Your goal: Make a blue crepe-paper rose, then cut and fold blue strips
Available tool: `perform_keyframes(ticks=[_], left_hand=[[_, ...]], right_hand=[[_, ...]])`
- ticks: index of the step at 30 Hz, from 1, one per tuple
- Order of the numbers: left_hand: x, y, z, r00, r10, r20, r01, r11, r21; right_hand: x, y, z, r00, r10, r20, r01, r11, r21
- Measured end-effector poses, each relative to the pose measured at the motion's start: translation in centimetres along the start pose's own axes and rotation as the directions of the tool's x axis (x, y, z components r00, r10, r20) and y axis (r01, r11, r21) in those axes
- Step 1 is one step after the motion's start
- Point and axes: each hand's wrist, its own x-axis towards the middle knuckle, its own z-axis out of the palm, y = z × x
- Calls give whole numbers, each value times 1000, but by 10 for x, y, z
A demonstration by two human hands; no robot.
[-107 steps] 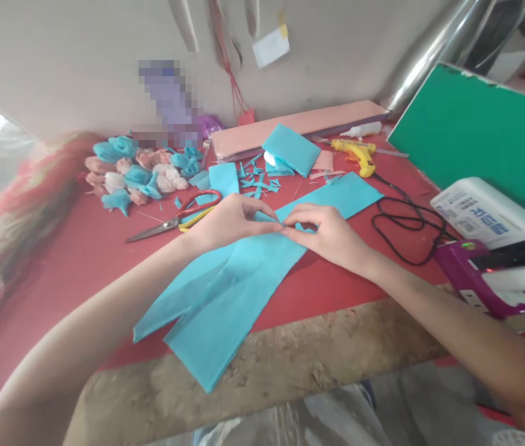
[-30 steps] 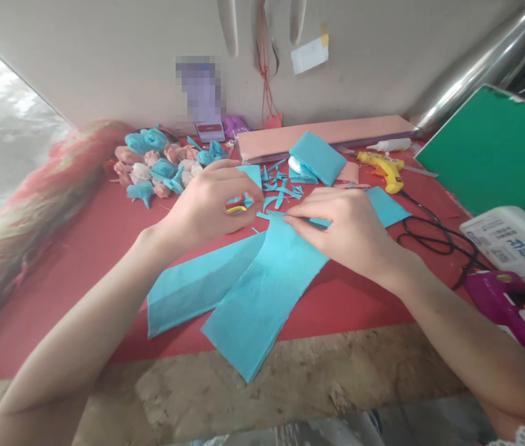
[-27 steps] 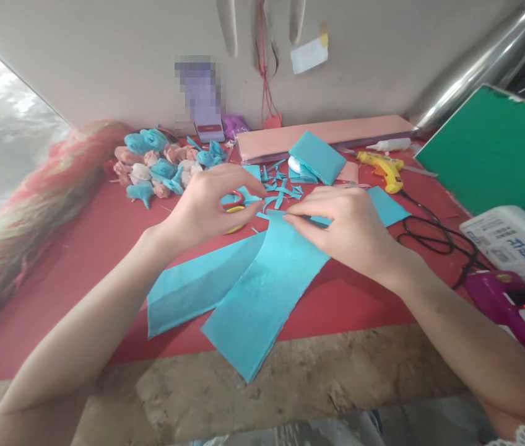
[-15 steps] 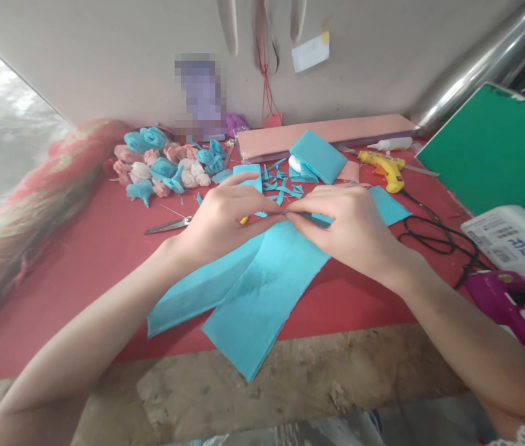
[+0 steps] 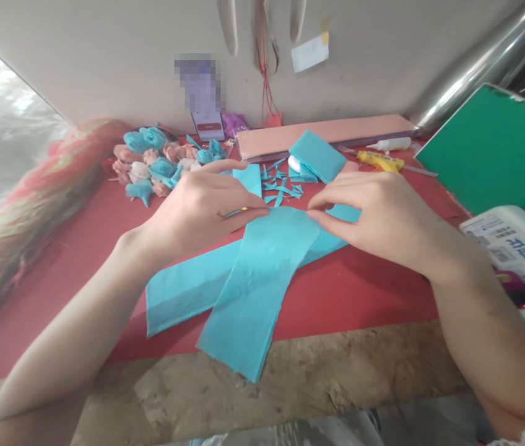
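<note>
A strip of blue crepe paper point(image 5: 253, 297) hangs down toward me, its far edge pinched at both corners. My left hand point(image 5: 207, 207) grips the left corner between thumb and fingers. At the right corner my right hand point(image 5: 360, 207) pinches the same edge. Beneath this strip, another blue paper strip point(image 5: 183, 294) lies slantwise on the red tabletop point(image 5: 337, 297). A small yellow object shows between my left thumb and fingers; whether I hold it or it lies behind, I cannot tell.
Blue, pink and white paper flowers point(image 5: 163, 167) cluster at the back left near a phone point(image 5: 209, 124). Blue scraps point(image 5: 281, 189) and a folded blue paper stack point(image 5: 318, 155) lie beyond my hands. A yellow glue gun point(image 5: 381, 161), green board point(image 5: 490, 148) and white box point(image 5: 513, 241) are right.
My hands have moved apart, left hand leftward and right hand rightward. The strip's far edge, bunched between my fingertips before, is now spread out between them.
</note>
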Motion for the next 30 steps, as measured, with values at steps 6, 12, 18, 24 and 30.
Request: perform_keyframes(ticks=[6, 12, 18, 24, 30], left_hand=[[1, 2, 0, 1000, 16, 6, -15, 999, -46], [-1, -6, -4, 997, -76, -27, 73, 994, -82], [-2, -9, 1, 994, -106, -9, 103, 984, -145], [-2, -10, 4, 989, -146, -22, 140, 976, -167], [-7, -24, 16, 892, -450, 26, 400, 762, -509]], right_hand=[[4, -2, 11, 999, -39, 30, 37, 995, 92], [1, 10, 3, 1000, -21, -8, 21, 996, 84], [2, 13, -8, 996, 36, -86, -30, 997, 72], [9, 11, 20, 993, 116, -19, -103, 936, 336], [11, 14, 18, 974, 213, -76, -159, 884, 439]])
